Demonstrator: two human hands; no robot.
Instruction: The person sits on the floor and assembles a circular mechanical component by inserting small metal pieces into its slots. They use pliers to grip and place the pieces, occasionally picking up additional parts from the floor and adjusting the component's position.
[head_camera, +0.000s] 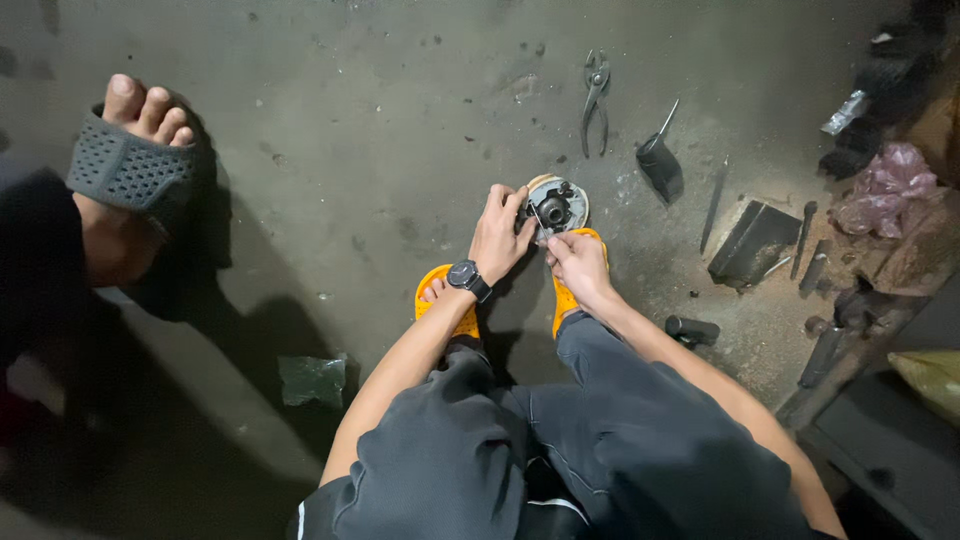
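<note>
round metal disc part (557, 204) on gritty concrete floor (350, 150) | left hand (500, 237) grips its rim, right hand (578, 262) pinches a thin tool | pliers (595, 98), dark metal scraps lie beyond

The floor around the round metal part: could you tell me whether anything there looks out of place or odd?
Tools lie loose on the dusty concrete floor: pliers, a scraper and metal rods. A crumpled green packet lies stray. Both hands, left hand and right hand, grip the round metal part.

Pliers (595, 100), flat metal bar (713, 205), pink plastic bag (890, 185) on stained concrete floor (350, 150).
</note>
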